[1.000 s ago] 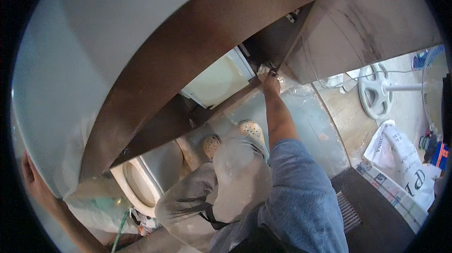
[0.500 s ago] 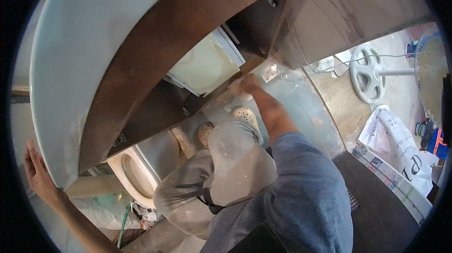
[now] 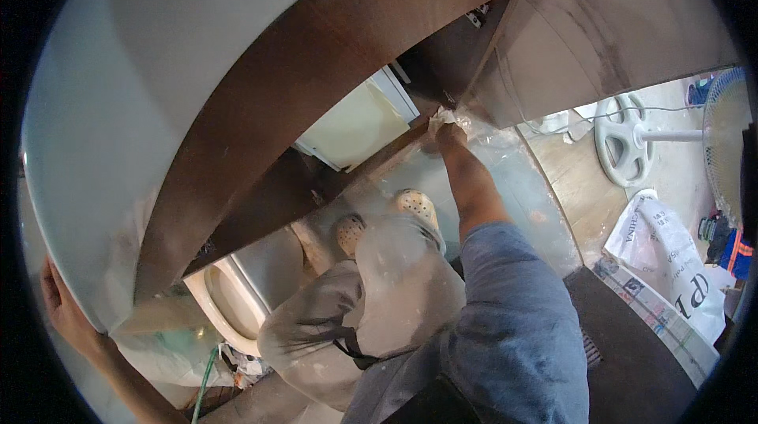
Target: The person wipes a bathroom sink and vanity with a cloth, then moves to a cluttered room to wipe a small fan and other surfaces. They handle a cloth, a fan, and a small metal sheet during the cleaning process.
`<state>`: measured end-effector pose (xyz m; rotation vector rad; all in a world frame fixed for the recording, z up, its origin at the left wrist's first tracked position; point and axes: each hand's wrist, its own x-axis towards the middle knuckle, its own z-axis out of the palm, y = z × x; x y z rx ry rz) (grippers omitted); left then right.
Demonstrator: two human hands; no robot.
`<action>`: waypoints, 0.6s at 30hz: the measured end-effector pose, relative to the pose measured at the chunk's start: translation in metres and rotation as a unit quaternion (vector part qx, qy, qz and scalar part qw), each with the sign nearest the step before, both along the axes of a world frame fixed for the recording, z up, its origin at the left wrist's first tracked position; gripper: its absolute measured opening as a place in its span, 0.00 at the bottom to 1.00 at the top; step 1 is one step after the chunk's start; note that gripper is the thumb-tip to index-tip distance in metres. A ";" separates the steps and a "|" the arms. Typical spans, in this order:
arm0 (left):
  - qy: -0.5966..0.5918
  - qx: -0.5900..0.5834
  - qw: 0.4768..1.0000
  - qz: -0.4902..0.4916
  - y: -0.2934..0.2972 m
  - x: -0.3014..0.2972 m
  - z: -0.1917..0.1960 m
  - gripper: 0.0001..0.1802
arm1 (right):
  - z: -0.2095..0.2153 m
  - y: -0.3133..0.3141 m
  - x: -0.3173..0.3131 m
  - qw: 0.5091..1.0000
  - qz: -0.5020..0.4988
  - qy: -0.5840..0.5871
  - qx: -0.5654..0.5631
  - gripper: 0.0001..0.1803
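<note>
While the right hand point(image 3: 452, 133) reaches up to the centre of the frame and closes its fingers on a crumpled clear plastic sheet point(image 3: 474, 125), the left hand point(image 3: 57, 298) at the lower left edge grips the rim of a large pale rounded panel point(image 3: 118, 108). That panel is smooth and matt, curving across the whole upper left, and a broad dark brown wooden band point(image 3: 300, 76) with a fine grain runs beside it toward the upper middle. The plastic sheet sits just under the corner where the band meets a brownish streaked panel point(image 3: 600, 21) at the upper right. Below the band lies a cream rectangular box point(image 3: 355, 124) with a white edge. At the lower right of the frame a white bag point(image 3: 671, 258) with dark lettering lies on the floor, near a white round fan base point(image 3: 624, 140). Perforated pale clogs point(image 3: 417, 204) show at the centre, above dusty grey trousers point(image 3: 371, 305).
</note>
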<state>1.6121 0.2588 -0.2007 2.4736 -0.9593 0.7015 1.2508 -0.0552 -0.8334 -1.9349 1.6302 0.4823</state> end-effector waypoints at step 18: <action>0.062 -0.014 0.998 -0.012 -0.002 0.002 -0.001 0.21 | -0.064 -0.035 0.037 0.997 0.004 -0.002 -0.080 0.21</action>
